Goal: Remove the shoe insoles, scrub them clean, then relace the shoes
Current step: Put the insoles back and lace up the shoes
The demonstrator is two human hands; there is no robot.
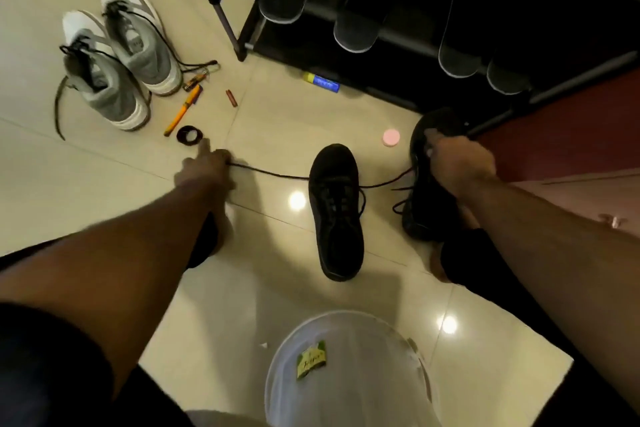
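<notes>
The left hand (204,168) pinches the end of a dark shoelace (273,175), its index finger sticking out toward the top of the view. From that hand the lace runs taut to the right, passing over the black shoe on the floor (335,210) and on to the second black shoe (427,184), which the right hand (460,159) grips by its upper, fingers curled over the edge (this shoe is tipped on its side, sole toward the right hand's wrist). Loose lace ends trail from it just left of the right forearm.

The black shoe on the floor lies between the two hands, toe pointing away from the person, its laces still threaded.

Just beyond the left hand's fingertip lies a dark ring-shaped band (189,134), and past that an orange pen (182,110), a small red stick (231,98) and a pair of grey and white sneakers (117,55) with loose laces. Beyond the right hand sit a pink round lid (391,138) and a black shoe rack (346,10) holding several shoes; a blue and yellow tube (320,81) lies at the rack's foot. Nearer the person than both hands, between the forearms, stands a white bucket (349,371) with a green label inside.
</notes>
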